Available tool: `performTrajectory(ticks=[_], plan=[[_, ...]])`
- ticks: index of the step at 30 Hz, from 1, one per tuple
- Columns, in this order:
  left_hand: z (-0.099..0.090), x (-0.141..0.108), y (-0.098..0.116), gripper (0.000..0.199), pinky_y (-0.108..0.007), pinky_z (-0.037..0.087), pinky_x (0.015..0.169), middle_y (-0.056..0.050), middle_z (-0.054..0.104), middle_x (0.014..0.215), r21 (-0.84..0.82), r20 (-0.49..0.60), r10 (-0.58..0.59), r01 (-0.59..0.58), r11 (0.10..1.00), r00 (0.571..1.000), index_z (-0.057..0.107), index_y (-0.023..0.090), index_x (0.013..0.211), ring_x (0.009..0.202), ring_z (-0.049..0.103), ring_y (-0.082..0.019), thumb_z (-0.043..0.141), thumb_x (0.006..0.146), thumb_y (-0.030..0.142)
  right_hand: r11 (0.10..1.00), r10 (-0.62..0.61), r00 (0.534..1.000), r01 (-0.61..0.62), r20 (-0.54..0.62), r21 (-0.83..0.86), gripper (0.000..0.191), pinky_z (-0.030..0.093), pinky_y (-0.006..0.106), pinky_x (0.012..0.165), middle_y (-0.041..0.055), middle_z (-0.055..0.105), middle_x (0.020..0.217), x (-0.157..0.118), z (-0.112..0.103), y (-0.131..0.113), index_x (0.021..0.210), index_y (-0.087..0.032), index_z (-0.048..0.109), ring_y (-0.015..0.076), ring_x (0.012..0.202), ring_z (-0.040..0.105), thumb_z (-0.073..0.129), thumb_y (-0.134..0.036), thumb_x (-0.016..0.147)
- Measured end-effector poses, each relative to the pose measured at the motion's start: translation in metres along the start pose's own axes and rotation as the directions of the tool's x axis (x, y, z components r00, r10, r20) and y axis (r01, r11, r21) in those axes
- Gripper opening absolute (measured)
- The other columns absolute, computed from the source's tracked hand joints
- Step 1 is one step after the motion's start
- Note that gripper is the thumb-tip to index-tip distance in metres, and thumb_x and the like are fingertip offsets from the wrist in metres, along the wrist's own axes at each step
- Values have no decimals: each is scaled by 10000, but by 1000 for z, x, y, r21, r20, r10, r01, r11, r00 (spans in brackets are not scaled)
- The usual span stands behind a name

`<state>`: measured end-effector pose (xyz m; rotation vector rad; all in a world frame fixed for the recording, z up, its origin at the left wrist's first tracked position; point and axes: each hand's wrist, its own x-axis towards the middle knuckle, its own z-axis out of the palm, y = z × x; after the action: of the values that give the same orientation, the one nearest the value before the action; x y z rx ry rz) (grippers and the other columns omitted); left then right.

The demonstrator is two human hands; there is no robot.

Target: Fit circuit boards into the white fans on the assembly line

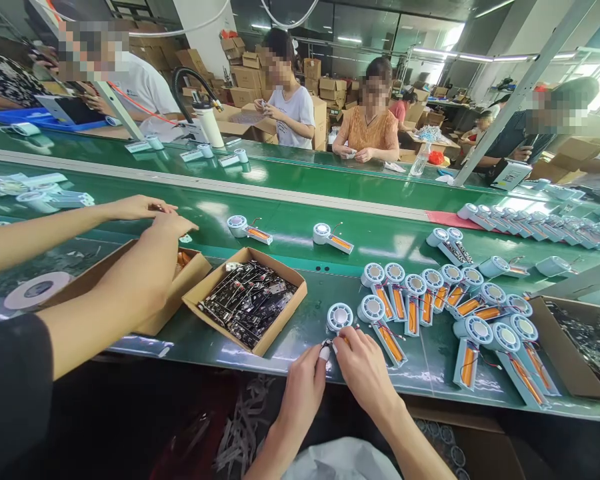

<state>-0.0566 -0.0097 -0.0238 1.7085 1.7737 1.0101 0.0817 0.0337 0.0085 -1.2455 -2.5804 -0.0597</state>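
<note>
At the front edge of the bench, my left hand (306,381) is closed, thumb and finger pinching a small black part (326,343); its exact kind is too small to tell. Beside it, my right hand (364,365) has its fingers closed over the handle end of a light-blue handheld fan body (339,316). That fan's round grille faces up, while my fingers hide most of its handle. Just right of it lies another fan body (391,340), with an orange battery and thin wires in its open handle.
Several fan bodies (415,285) are grouped to the right. A carton (275,341) of small circuit boards stands left of my hands; another box (555,353) is far right. A co-worker's arms (125,293) reach over a carton at left. Fan bodies sit on the green belt (290,212).
</note>
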Motion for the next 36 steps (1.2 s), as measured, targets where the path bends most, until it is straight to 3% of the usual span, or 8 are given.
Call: performTrajectory(ticks=[10, 14, 18, 24, 30, 33, 36], plan=[[2, 0, -4, 316, -291, 469, 583, -69, 709, 721, 46, 3, 13, -13, 999, 1000, 611, 211, 821, 631, 676, -222, 338, 977, 235, 999, -23, 1000, 23, 14, -28, 179, 447, 326, 663, 65, 648, 936, 2, -1, 2, 828, -214, 608, 208, 766, 586, 592, -55, 909], [5, -3, -6, 297, -326, 515, 628, -105, 740, 831, 135, 17, 53, -54, 989, 998, 634, 193, 956, 747, 723, -263, 339, 947, 159, 999, -26, 999, 27, 22, -46, 193, 448, 321, 646, 66, 648, 910, 4, -3, 3, 801, -206, 611, 210, 748, 594, 599, -30, 880], [-5, 0, -4, 332, -327, 525, 640, -96, 734, 857, 232, 136, 109, -138, 963, 985, 625, 198, 1011, 783, 731, -265, 317, 935, 97, 990, -13, 1000, 14, -8, 140, 195, 448, 299, 652, 54, 639, 889, 6, -7, 8, 811, -208, 614, 196, 743, 608, 574, -36, 894], [-27, 17, -2, 323, -313, 501, 651, -80, 725, 840, 181, 296, 168, -228, 957, 940, 634, 205, 950, 785, 722, -265, 348, 911, 60, 937, -4, 1000, -1, 12, 349, 264, 475, 274, 676, 45, 636, 961, 8, -15, 25, 1003, -211, 655, 178, 778, 627, 500, -23, 901], [-31, 27, -7, 299, -273, 468, 651, -51, 701, 804, 78, 338, 222, -262, 962, 915, 635, 223, 877, 756, 692, -230, 367, 947, 110, 911, -106, 994, 92, 12, 402, 221, 501, 308, 766, 62, 662, 981, 7, -15, 32, 965, -215, 695, 202, 851, 626, 532, -72, 923], [-29, 26, -8, 300, -278, 472, 655, -52, 692, 795, 61, 335, 219, -253, 966, 916, 619, 220, 848, 757, 684, -229, 354, 956, 130, 899, -70, 998, 63, 0, 433, 205, 508, 341, 818, 68, 679, 991, 5, -10, 30, 982, -209, 687, 212, 864, 624, 537, -80, 928], [-26, 22, -7, 299, -291, 492, 674, -61, 707, 839, -5, 268, 181, -186, 982, 946, 625, 220, 908, 781, 683, -229, 337, 976, 178, 834, 31, 999, -31, 9, 551, 184, 519, 341, 826, 58, 690, 1009, 1, -8, 33, 1015, -220, 668, 210, 895, 640, 535, -113, 946]])
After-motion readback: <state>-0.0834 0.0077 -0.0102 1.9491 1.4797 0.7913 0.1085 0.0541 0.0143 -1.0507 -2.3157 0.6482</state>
